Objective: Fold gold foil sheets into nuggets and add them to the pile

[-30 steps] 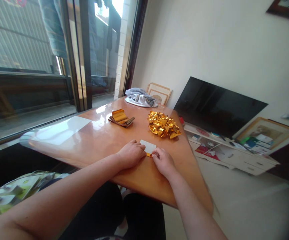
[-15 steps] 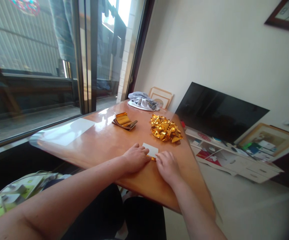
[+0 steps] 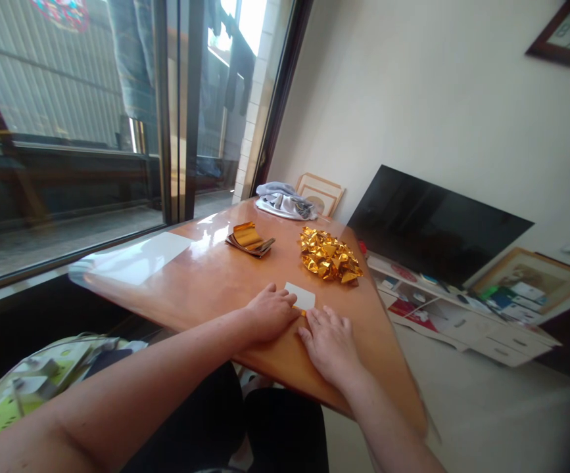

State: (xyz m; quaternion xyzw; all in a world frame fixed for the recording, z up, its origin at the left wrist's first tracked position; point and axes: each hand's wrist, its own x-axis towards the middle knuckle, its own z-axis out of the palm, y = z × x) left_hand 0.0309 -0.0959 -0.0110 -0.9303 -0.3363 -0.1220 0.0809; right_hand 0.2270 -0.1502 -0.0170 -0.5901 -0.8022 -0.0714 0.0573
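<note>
A small sheet of gold foil paper [image 3: 300, 294] lies on the table, white side up, with a narrow gold strip folded over along its near edge. My left hand [image 3: 273, 313] holds its left side down, the fingers bent and close together at the fold. At the right end of the gold strip, my right hand [image 3: 331, 339] rests on the table with its fingers stretched and thumb apart, the fingertips touching or very near the paper. Beyond it sits a pile of folded gold foil pieces [image 3: 331, 255]. Farther left is a stack of gold foil sheets [image 3: 251, 240], the top ones curling up.
The wooden table [image 3: 206, 276] narrows toward a cloth bundle [image 3: 285, 200] at its far end. A white sheet [image 3: 141, 256] lies at its left edge, by the glass door. Beyond the right edge stand a low white cabinet [image 3: 482, 335] and a television [image 3: 432, 223].
My right hand has opened out and drawn slightly back toward me from the paper's edge. My left hand stays on the paper. The view has shifted a little.
</note>
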